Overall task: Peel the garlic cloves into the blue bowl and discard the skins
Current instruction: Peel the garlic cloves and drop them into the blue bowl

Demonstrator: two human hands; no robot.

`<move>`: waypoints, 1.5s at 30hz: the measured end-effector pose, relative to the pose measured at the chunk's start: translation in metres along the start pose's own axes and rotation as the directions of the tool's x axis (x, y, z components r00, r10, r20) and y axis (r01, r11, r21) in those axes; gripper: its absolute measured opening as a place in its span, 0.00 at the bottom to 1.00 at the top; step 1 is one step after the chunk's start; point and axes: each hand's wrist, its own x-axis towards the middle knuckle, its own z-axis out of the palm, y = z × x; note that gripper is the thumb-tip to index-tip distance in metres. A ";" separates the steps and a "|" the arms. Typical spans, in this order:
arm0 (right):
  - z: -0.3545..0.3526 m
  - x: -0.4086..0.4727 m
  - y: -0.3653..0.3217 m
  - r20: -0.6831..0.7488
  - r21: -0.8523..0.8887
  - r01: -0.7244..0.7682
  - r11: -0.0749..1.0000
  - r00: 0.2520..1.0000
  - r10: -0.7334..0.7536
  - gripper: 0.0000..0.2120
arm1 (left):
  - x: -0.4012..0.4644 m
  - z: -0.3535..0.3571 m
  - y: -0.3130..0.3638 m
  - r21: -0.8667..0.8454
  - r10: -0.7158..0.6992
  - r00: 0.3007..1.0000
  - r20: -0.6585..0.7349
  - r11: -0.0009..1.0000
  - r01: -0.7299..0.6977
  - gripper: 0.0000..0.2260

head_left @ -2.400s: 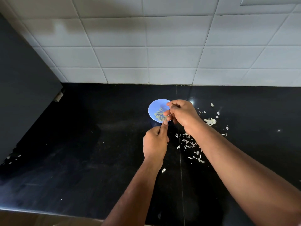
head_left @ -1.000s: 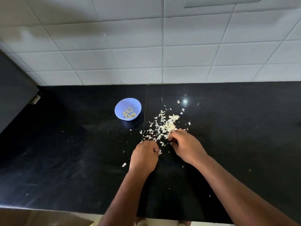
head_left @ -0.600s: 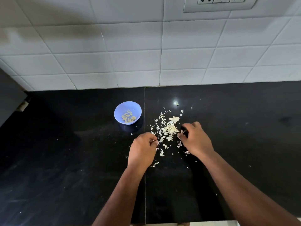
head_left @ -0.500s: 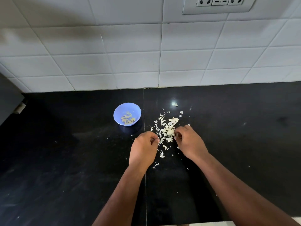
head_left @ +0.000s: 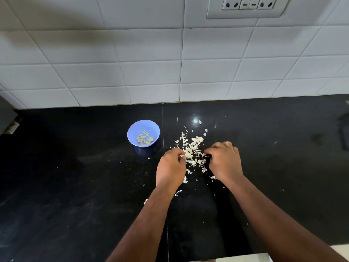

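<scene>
Black granite counter with white tile behind it, and we're basically at cleanup now. Our garlic skins [head_left: 192, 152] sit in a loose pile on the countertop [head_left: 75, 186], just right of the blue bowl [head_left: 143, 132], which holds the peeled cloves [head_left: 144, 139] and has nothing else touching it. A couple of seconds back both hands were up over the bowl working a clove, so the big change is that we've dropped down to the skins. To us that reads as the peeling being done, or near enough, with the discard step starting.

Our left hand [head_left: 171, 168] is on the pile's left edge with the fingers curled in, fingertips pinching at a flake or two. Our right hand [head_left: 224, 161] is on the right edge, fingers curled down onto the skins, raking them inward; we can't tell if it's actually got hold of any. Compared with half a second ago the hands sit much the same, either side of the heap, and the pile looks a bit tighter. Plenty of stray bits are scattered toward the front edge. A switch panel [head_left: 245, 5] now shows on the wall too, since our head tipped up.
</scene>
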 end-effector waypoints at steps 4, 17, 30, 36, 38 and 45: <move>0.003 0.007 -0.018 -0.174 0.109 0.126 0.986 0.979 -0.106 0.11 | -0.001 0.000 -0.002 -0.005 -0.015 1.000 0.001 1.000 0.015 0.08; 0.005 0.001 -0.039 0.218 0.815 -0.234 0.530 0.972 0.092 0.02 | 0.005 0.010 0.000 -0.552 -0.216 0.957 0.195 0.782 0.290 0.06; -0.004 -0.001 -0.031 0.277 0.833 -0.332 0.442 0.943 0.185 0.09 | 0.006 0.013 0.008 -0.758 -0.279 0.953 0.122 0.594 0.271 0.05; -0.011 -0.001 -0.036 0.030 0.653 -0.067 0.754 0.998 0.062 0.09 | 0.007 0.011 0.004 -0.733 -0.235 0.962 0.139 0.629 0.260 0.04; -0.015 -0.002 -0.044 0.074 0.827 -0.110 0.551 0.993 0.087 0.07 | 0.007 0.012 0.005 -0.735 -0.229 0.961 0.153 0.624 0.266 0.04; -0.010 -0.007 -0.047 0.197 0.956 -0.227 0.184 0.966 0.169 0.04 | 0.004 0.016 0.011 -0.789 -0.255 0.938 0.236 0.514 0.338 0.06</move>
